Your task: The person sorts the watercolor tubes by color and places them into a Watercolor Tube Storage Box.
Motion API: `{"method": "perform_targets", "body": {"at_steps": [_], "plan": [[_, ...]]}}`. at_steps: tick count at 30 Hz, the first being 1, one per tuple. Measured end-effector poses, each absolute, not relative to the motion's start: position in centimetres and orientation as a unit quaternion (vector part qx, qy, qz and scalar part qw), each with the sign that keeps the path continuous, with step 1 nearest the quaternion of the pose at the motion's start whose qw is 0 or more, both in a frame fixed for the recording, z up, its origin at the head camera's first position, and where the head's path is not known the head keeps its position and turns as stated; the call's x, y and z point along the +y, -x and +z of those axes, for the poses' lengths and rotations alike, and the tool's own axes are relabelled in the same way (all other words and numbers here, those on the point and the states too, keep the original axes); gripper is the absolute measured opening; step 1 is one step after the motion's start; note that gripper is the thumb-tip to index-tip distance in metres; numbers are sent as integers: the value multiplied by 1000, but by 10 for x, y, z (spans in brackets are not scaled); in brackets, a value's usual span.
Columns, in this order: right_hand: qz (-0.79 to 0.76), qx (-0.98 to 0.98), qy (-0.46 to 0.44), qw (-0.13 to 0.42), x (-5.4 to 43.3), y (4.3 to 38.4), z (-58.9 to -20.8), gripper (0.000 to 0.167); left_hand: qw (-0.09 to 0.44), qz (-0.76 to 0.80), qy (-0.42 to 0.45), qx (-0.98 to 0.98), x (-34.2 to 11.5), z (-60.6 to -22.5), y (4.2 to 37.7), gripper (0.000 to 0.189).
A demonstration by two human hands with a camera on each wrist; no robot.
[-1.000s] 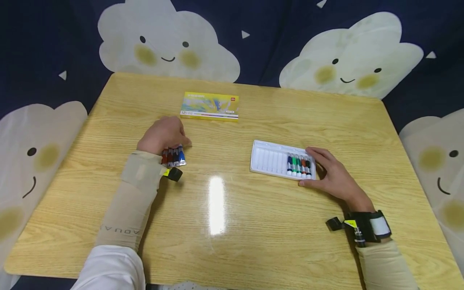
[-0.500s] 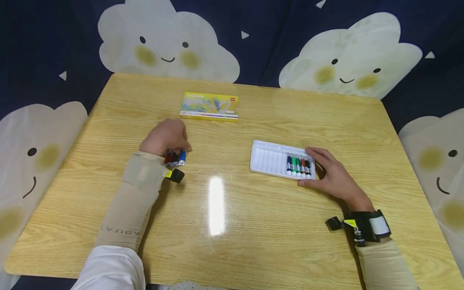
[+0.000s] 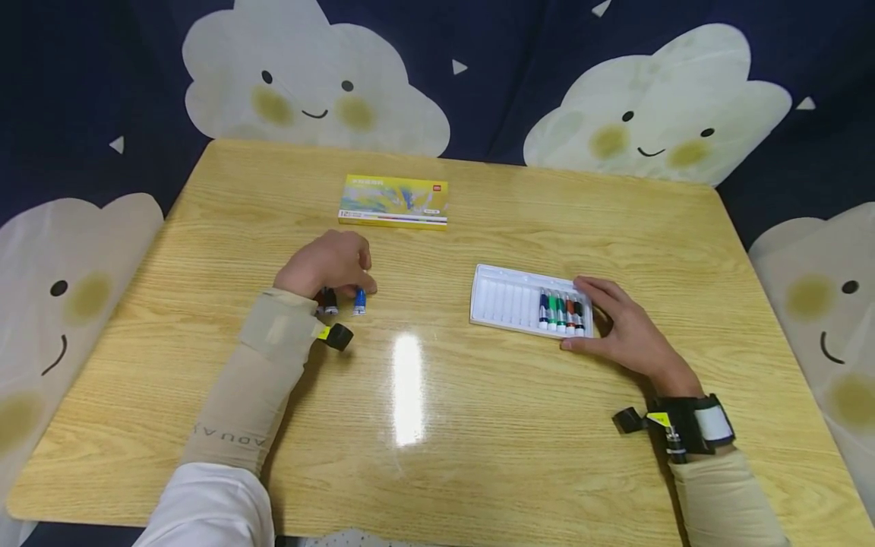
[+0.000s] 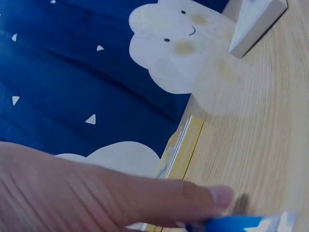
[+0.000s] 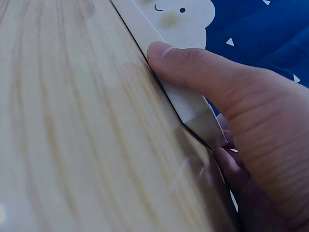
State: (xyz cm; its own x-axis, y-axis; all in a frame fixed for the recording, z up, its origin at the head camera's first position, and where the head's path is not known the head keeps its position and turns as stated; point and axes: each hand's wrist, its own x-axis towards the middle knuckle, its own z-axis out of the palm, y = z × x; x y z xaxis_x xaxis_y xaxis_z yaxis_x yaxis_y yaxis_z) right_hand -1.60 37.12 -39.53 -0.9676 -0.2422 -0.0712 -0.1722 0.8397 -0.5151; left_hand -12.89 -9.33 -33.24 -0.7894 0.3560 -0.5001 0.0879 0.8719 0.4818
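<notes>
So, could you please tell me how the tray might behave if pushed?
The tray would probably slide rather than tip, being low and wide. Thin-walled, it seems light, perhaps slightly flexible. With five tubes at one end, it may swivel.

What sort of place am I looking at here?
Perhaps a home craft corner, though the pictures can't confirm that: a wooden table, a cloud-printed navy cloth behind it, and a white tray holding paint tubes.

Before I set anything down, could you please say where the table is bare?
The table is free between the forearms and beyond the tray. Crowded: around the left hand and its tubes, and the right hand gripping the tray.
</notes>
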Motion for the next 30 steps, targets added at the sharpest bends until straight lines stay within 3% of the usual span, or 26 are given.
{"method": "perform_targets", "body": {"at_steps": [21,30], "plan": [[-252,960,108,63,371,17,-396,107,174,264,-231,920,-78,-329,125,18],[-247,961,110,58,371,16,-396,107,179,254,-259,915,-71,-338,124,12]]}}
